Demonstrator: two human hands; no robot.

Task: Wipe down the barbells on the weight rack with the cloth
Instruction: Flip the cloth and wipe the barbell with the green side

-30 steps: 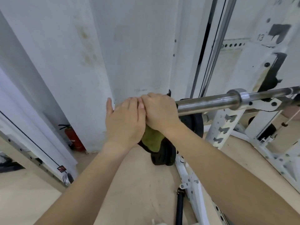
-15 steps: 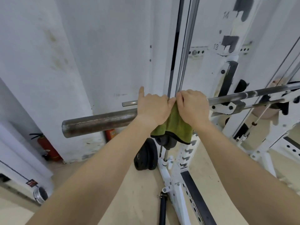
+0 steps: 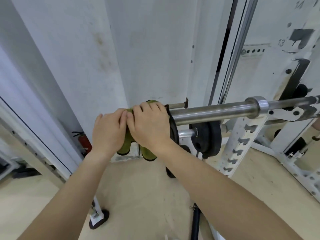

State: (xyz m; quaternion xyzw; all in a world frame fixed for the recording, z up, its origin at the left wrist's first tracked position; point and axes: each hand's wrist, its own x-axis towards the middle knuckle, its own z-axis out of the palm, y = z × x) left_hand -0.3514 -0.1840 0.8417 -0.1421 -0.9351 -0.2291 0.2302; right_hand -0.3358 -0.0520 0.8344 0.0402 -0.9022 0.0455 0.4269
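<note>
A white, scuffed wall point(image 3: 147, 49) fills the background above a pale wooden floor point(image 3: 138, 196), with a red fire extinguisher point(image 3: 84, 141) standing at about 9 o'clock from the hands. The white weight rack point(image 3: 242, 141) rises at 3 o'clock, its notched upright carrying the steel barbell point(image 3: 216, 112), which runs out toward 3 o'clock past a shiny collar point(image 3: 259, 106). Black weight plates point(image 3: 207, 137) hang on a lower peg just beneath the bar. At the bar's near end, both hands sit side by side, touching. The left hand point(image 3: 109, 134) is curled closed over the green cloth point(image 3: 128, 144), and the right hand point(image 3: 150, 125) is likewise wrapped closed around the cloth on the bar end. The cloth's loose folds hang down below both palms, toward 6 o'clock.
</note>
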